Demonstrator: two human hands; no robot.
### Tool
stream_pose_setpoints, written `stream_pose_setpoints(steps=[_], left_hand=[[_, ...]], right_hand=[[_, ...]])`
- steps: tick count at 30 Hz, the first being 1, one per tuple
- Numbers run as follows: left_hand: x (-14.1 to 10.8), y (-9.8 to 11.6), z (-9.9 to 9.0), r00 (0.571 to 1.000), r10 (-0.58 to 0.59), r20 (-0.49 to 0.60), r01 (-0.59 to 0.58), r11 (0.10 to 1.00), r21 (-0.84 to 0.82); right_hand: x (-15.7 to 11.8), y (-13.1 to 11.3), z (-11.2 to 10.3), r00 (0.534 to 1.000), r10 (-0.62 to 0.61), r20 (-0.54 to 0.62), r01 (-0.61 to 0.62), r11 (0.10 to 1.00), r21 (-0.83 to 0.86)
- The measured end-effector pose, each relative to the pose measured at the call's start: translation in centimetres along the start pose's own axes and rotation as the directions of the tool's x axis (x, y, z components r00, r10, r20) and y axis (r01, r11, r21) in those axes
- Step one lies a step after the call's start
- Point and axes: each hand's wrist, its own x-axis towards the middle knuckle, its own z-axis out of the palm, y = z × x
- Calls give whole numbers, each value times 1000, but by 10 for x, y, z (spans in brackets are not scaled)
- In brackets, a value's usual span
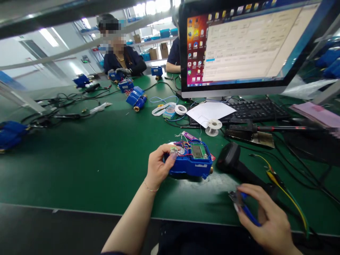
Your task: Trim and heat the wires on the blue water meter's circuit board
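Observation:
An opened blue meter housing (190, 167) lies on the green table, with coloured wires and a small green display board (198, 151) showing in it. At its left end my left hand (159, 164) pinches a small whitish-green part (174, 150) between thumb and forefinger. Blue-handled cutters (248, 212) are in my right hand (268, 219), near the table's front edge, their jaws pointing left and apart from the housing. A purple label strip (190, 136) lies just behind the housing.
A black barcode scanner (231, 159) is right of the housing. Behind stand a solder spool (213, 127), a soldering iron (281, 128), a keyboard (252, 110) and a monitor (239, 53). Cables cross the right side. A person (124, 58) sits opposite, near more blue meters (136, 96).

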Motion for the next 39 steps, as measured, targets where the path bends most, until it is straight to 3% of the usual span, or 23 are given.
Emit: stream_pose_setpoints(steps=[3, 6, 9, 12, 15, 21, 28, 33, 39], left_hand=[[-12, 8, -1, 987, 139, 83, -153, 969, 195], [-30, 13, -2, 958, 231, 171, -281, 879, 385], [-46, 13, 1, 962, 198, 186, -266, 823, 501], [-57, 10, 7, 975, 185, 119, -220, 800, 558], [-62, 11, 12, 977, 204, 64, -201, 781, 592], [-63, 19, 6, 973, 106, 203, -201, 822, 533], [-66, 14, 10, 968, 174, 180, -250, 661, 708], [-69, 21, 5, 973, 157, 170, -230, 752, 618], [-68, 28, 4, 989, 150, 4, -134, 872, 471]], right_hand=[[-7, 9, 11, 999, -20, 48, 19, 999, 27], [-8, 19, 18, 997, -31, 76, 28, 999, 38], [-6, 24, 22, 995, 15, 95, -22, 997, 72], [-6, 23, 24, 991, 60, 119, -73, 991, 111], [-7, 23, 24, 991, 33, 133, -49, 992, 120], [-6, 29, 22, 991, -44, 124, 27, 990, 136], [-7, 29, 22, 991, -61, 117, 44, 988, 148], [-7, 29, 22, 991, -56, 120, 36, 986, 160], [-7, 31, 23, 984, -116, 133, 97, 986, 138]])
